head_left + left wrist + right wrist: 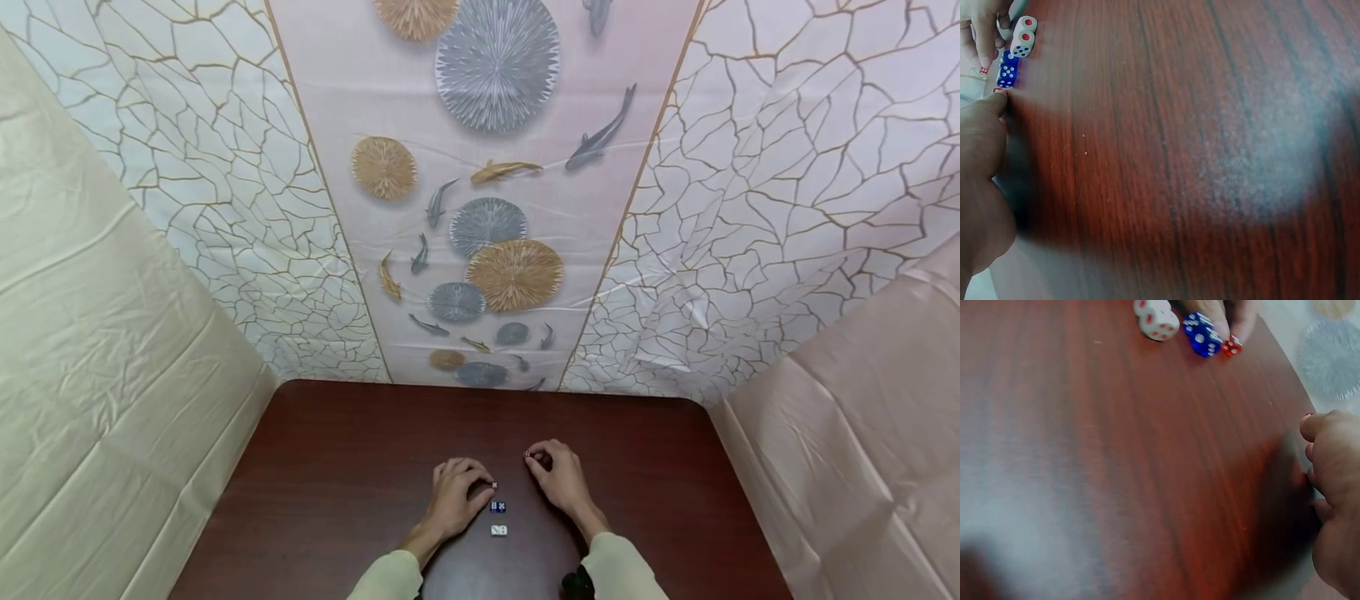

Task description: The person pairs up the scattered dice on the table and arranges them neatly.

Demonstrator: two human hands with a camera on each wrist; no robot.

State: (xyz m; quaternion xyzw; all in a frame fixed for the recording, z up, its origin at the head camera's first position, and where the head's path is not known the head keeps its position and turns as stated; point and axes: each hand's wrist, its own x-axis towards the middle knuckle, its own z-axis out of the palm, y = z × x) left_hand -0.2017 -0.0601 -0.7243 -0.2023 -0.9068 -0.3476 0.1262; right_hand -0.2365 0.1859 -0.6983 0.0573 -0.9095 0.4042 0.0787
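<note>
My left hand (453, 495) pinches a small red die (494, 485) between thumb and index finger, low at the tabletop. To its right and farther back, my right hand (559, 477) holds another red die (527, 454) at its fingertips. Just nearer than the left hand's die, two blue dice (498, 507) with white pips sit side by side, touching. Nearer still is a pair of white dice (498, 531), also side by side. In the right wrist view the left hand's red die (1232, 345) shows close beside the blue dice (1202, 335); the right hand's fingers mostly hide its own die.
A dark reddish-brown wooden table (337, 467) lies under both hands. Behind its far edge hangs a patterned cloth (480, 108) with fish and round motifs. Plain light cloths stand along the left (127, 375) and right (862, 392) sides.
</note>
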